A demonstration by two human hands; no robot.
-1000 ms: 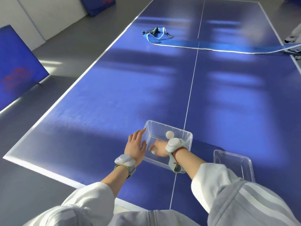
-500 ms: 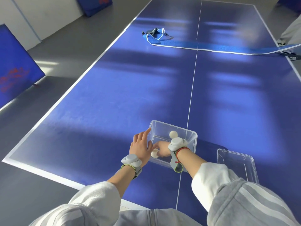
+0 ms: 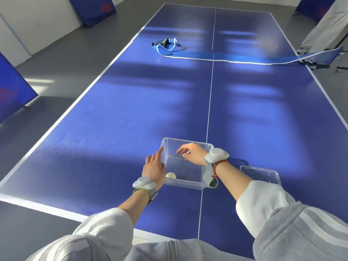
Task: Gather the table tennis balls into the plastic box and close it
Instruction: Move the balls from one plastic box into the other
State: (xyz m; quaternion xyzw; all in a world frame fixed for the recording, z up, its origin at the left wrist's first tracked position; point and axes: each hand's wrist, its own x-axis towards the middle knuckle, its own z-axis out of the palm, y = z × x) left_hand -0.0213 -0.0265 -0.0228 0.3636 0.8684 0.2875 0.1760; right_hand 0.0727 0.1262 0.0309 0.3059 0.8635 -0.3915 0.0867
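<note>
A clear plastic box (image 3: 185,184) stands open on the blue table near the front edge. One white ball (image 3: 171,175) lies inside at its near left corner. My left hand (image 3: 153,167) rests against the box's left wall, fingers loosely apart, index finger pointing up along the rim. My right hand (image 3: 194,154) hovers over the far half of the box, palm down, fingers spread and empty. It hides whatever lies beneath it. The clear lid (image 3: 260,175) lies flat on the table to the right of the box.
The blue table tennis table (image 3: 131,110) stretches ahead with a white centre line. A collapsed blue net (image 3: 207,57) with its clamp (image 3: 163,42) lies across the middle. A person's legs (image 3: 320,27) stand at the far right. Blue barriers stand on the grey floor at left.
My right hand let go of a ball at the box's near left corner and moved up toward the far side. The ball now rests in the box. The left hand stayed at the wall.
</note>
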